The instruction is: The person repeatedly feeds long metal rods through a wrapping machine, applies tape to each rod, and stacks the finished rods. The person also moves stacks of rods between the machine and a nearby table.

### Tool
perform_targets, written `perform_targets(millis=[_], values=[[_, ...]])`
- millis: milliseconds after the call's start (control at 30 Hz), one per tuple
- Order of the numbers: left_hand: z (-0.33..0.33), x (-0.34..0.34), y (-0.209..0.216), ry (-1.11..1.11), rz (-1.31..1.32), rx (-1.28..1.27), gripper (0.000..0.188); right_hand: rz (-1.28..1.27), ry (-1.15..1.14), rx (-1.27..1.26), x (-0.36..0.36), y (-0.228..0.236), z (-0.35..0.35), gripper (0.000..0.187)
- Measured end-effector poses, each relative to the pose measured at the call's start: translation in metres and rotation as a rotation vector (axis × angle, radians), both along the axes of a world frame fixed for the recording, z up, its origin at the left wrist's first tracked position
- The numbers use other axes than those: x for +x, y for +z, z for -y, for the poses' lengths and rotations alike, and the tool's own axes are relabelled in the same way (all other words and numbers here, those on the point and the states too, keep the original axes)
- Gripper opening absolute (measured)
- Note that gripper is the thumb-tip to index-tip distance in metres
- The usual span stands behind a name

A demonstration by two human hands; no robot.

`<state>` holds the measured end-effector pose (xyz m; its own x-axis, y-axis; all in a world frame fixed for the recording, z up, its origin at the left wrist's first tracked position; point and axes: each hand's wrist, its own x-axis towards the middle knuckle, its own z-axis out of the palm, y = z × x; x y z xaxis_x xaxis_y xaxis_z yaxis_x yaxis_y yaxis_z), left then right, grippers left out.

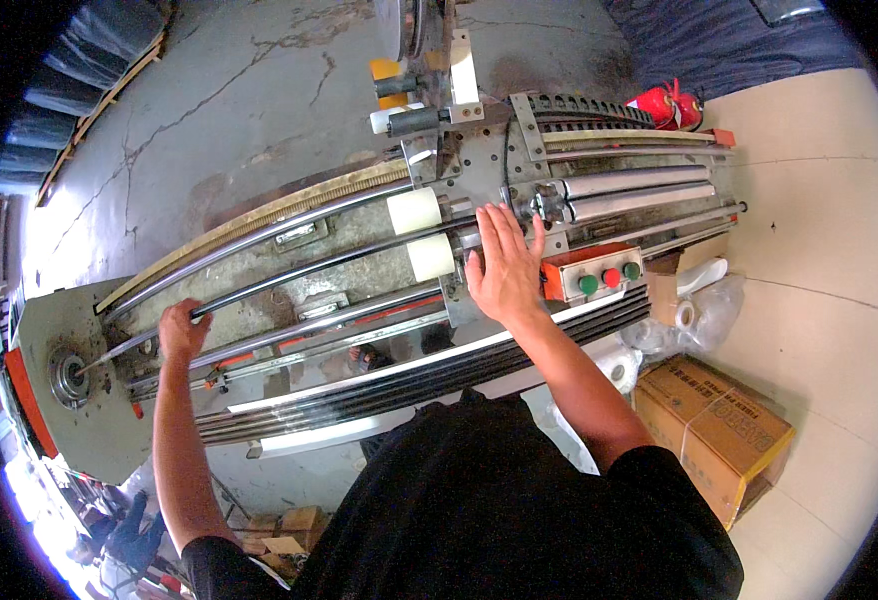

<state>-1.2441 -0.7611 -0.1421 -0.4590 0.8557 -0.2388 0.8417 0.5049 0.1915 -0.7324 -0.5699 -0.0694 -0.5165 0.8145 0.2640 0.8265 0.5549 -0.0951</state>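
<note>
A long dark metal rod [304, 268] runs from a round chuck [69, 377] at the machine's left end to the carriage [484, 160] in the middle. My left hand [181, 331] has its fingers curled round the rod, close to the chuck. Fingers stretched out flat, my right hand [504, 268] lies over the rod's other end at the carriage; its palm hides what it touches there. Two white rollers [414, 210] flank the rod just left of that hand. Beside it, to the right, sits an orange control box [592, 272] with green and red buttons.
Several dark rods [429, 375] lie along the machine's near edge. Polished guide rails [259, 245] span its length. A cardboard box [711, 430] and clear plastic wrap [714, 310] stand at the right by the wall. Red fire extinguishers [667, 105] are at the back right.
</note>
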Motion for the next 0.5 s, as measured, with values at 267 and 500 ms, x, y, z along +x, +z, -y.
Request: perform_targets(millis=[267,500], values=[[0.027,-0.046,-0.015,0.070,-0.044,-0.072,0.039,0.062,0.003,0.017,-0.001,0.005,-0.003,0.059],[-0.032,0.058,0.018,-0.044,0.053,-0.019,0.034,-0.429,-0.059,-0.489,-0.036,0.001,-0.094,0.049]])
